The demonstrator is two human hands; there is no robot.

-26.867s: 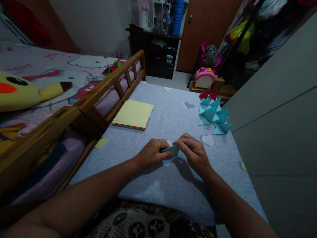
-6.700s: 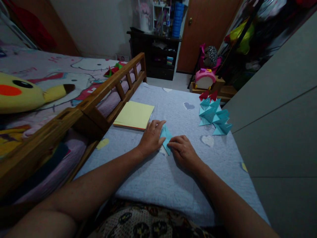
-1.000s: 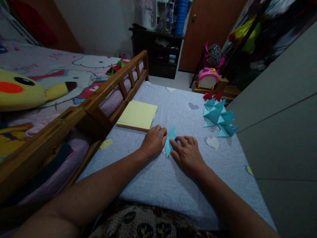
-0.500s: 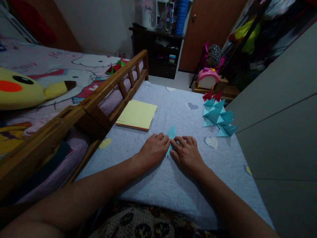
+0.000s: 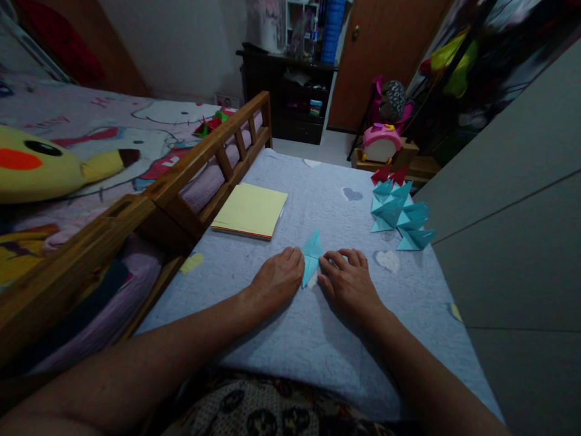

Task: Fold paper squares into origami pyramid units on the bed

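Observation:
A small light-blue folded paper (image 5: 311,257), a narrow diamond with a crease across its middle, lies on the bedspread in front of me. My left hand (image 5: 280,275) is at its left edge, fingers pressed together and closed on that corner, the thumb hidden. At the right corner, the index fingertip of my right hand (image 5: 347,275) touches or nearly touches the paper. That hand's thumb is apart from the index finger and its other fingers are bent. Up to the right stand several blue folded-paper pieces (image 5: 399,212) with pointed tips, and red folded pieces (image 5: 388,175) behind them.
A stack of square paper (image 5: 249,209), yellow on top, lies ahead on the left. Along the left side runs a wooden bed rail (image 5: 190,163), with a yellow plush toy (image 5: 40,163) beyond. A pale cabinet (image 5: 512,242) borders the right side.
My hands have moved apart, left hand to the left and right hand slightly to the right. More of the folded blue paper shows between them.

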